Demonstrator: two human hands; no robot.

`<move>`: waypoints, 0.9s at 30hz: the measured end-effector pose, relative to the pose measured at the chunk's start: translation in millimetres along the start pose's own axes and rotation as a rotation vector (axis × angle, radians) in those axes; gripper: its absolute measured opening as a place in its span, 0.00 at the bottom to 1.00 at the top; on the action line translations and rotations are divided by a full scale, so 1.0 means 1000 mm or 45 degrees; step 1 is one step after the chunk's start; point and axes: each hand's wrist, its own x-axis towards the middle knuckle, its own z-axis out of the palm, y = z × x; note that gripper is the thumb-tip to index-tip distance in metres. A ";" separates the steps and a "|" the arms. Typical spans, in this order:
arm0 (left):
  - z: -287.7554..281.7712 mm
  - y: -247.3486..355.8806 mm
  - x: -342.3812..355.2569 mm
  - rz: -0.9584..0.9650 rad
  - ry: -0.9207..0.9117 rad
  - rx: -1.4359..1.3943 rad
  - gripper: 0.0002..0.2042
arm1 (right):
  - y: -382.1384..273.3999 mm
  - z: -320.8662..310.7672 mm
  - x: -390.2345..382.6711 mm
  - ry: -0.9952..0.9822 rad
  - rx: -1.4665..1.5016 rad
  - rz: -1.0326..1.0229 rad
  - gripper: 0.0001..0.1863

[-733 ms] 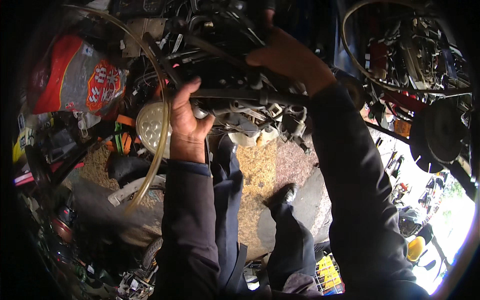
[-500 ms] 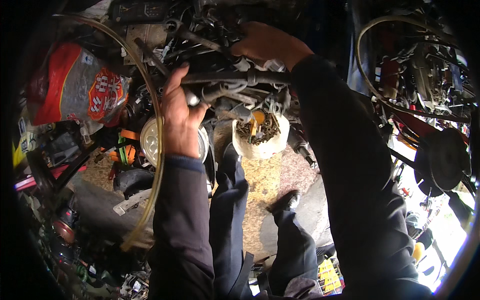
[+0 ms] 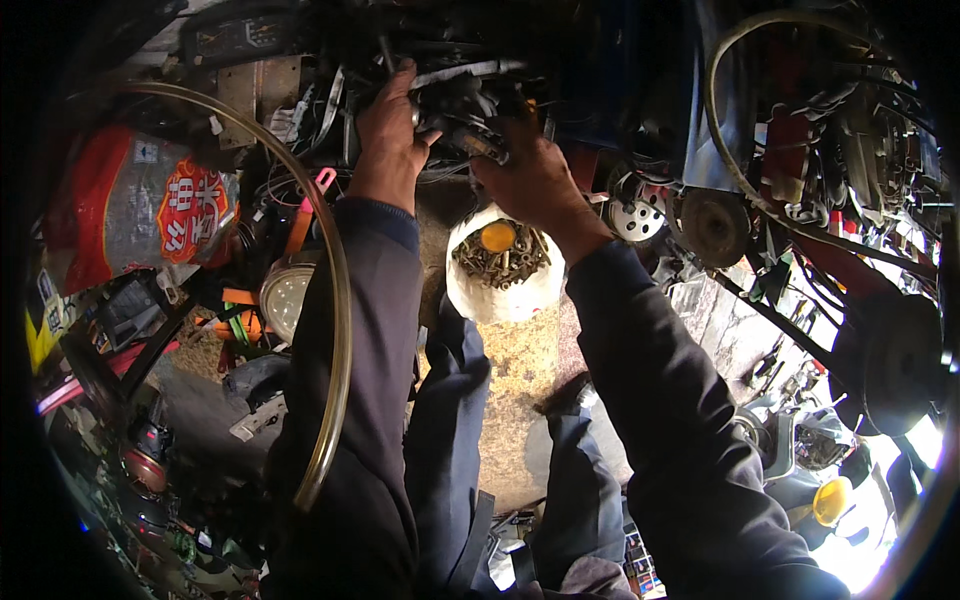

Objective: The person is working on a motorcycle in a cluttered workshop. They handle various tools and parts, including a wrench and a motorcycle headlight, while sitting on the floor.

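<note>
My left hand (image 3: 388, 150) is closed around a slim metal bar tool (image 3: 387, 52); the bar sticks out past the fingers, and its kind is unclear. To its right, my right hand (image 3: 528, 178) has its fingers curled in shadow beside a short metal cylinder (image 3: 480, 145). What those fingers hold is hidden. Both hands are among dark metal parts at the far side. Just below them stands a white container (image 3: 505, 303) full of small bolts and nuts (image 3: 510, 268), with a round orange-yellow piece (image 3: 497, 237) on top.
A clear yellowish hose (image 3: 335, 400) arcs across my left sleeve. A red and grey printed sack (image 3: 140, 205) and a round lamp (image 3: 285, 300) lie left. At the right are a second hose loop (image 3: 715, 110), a perforated white disc (image 3: 637, 217) and a dark round wheel (image 3: 885, 350).
Both hands have moved; the left went up and right with the bar, the right came down and left, nearer to it. The long dark tube between them no longer shows.
</note>
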 end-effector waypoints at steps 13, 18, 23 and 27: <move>-0.014 -0.053 -0.057 0.000 -0.129 -0.071 0.08 | 0.049 0.018 -0.001 -0.090 -0.074 0.268 0.23; -0.049 -0.097 -0.169 -0.007 -0.069 -0.065 0.14 | 0.029 0.027 0.045 0.324 -0.229 -0.240 0.23; -0.067 -0.127 -0.184 0.007 -0.170 -0.086 0.13 | 0.032 0.069 0.118 -0.039 -0.561 -0.298 0.26; -0.078 -0.131 -0.176 0.023 -0.158 -0.089 0.12 | 0.060 0.081 0.118 0.039 -0.552 -0.273 0.25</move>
